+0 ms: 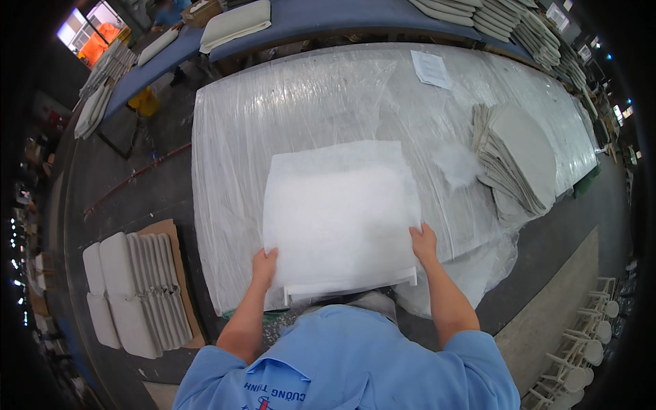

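A roughly square sheet of white padding (342, 212) lies in front of me, its far edge on the plastic-covered surface. My left hand (265, 266) is closed on its left edge near the front corner, the thumb pressed along the side. On the opposite edge, a little farther from me, my right hand (424, 242) grips the sheet between thumb and fingers. Below the sheet's near edge shows a white bar with short upturned or downturned ends (352, 285); whatever it belongs to is hidden under the padding.
Clear plastic (301, 89) covers the wide work surface. To the right lie a fanned stack of grey-white fabric pieces (523, 160) and a padding scrap (456, 166). Stacked cushions (137, 294) stand on the floor at left. Blue tables (307, 19) line the back; white stools (581, 348) stand at lower right.
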{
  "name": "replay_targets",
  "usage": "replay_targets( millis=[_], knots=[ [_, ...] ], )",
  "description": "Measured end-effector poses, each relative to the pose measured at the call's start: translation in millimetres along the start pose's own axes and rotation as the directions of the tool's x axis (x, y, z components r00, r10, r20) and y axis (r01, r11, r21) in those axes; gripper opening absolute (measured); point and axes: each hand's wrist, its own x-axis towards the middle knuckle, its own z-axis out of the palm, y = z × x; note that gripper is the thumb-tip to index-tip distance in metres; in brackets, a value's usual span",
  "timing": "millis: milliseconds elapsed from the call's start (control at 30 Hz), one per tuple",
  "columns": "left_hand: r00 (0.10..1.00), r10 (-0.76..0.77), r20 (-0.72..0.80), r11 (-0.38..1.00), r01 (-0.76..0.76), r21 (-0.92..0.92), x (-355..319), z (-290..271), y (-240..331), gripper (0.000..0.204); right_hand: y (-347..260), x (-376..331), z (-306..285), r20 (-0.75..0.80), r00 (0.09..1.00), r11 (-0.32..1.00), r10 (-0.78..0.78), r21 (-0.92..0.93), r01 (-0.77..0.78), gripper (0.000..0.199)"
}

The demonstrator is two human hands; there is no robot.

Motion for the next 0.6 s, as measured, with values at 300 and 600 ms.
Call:
replay_targets(
  millis=[300, 600],
  knots=[
    [0.985, 0.094, -0.143, 0.99, -0.077, 0.117, -18, 11, -28, 0.033, 15, -23, 5, -0.041, 0.989, 0.984, 0.141, -0.106, -0.145, 0.039],
    [0.995, -0.015, -0.094, 0.972, 0.037, 0.233, -16, 5, -21, 0.035, 24, -21, 14, 0.026, 0.974, 0.964, 0.224, -0.156, -0.217, 0.046]
  ],
)
